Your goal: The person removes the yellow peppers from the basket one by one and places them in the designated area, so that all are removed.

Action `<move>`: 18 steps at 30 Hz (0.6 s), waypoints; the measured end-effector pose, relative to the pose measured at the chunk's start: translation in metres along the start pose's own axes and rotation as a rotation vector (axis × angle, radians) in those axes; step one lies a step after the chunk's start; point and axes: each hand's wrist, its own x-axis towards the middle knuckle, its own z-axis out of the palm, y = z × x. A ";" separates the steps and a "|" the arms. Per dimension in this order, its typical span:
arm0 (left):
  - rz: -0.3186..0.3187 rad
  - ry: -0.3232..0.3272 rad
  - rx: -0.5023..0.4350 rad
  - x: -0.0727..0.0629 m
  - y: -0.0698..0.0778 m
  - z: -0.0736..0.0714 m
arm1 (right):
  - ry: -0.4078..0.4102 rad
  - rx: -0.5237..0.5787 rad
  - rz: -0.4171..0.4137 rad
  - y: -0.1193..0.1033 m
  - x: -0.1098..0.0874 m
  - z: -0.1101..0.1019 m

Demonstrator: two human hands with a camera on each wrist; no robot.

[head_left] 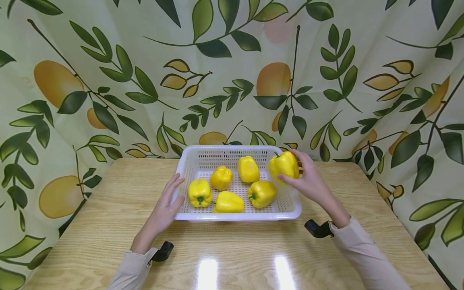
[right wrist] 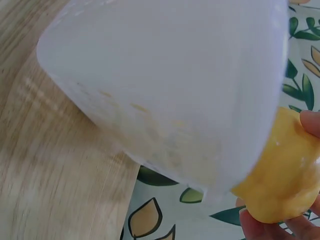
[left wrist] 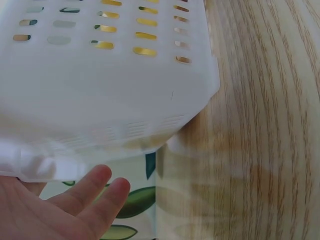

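My right hand grips a yellow bell pepper above the right end of a white perforated plastic basket. In the right wrist view, the same pepper shows beside the basket wall, with fingertips around it. Inside the basket lie several more yellow bell peppers, among them one at the left and another at the right. At the basket's left rim, my left hand rests with extended fingers; in the left wrist view, its fingers are spread beside the basket wall.
The basket stands on a wooden table near its far edge. Behind the table hangs a curtain printed with leaves and orange fruit. Black wrist devices sit at both sleeve cuffs.
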 end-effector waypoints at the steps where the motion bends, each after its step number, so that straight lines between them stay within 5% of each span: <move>1: 0.002 0.001 -0.001 0.000 0.000 0.000 | 0.003 -0.005 0.001 0.001 0.001 -0.001; 18: 0.008 0.007 -0.007 0.000 0.000 0.001 | 0.039 -0.028 0.069 0.024 0.005 -0.015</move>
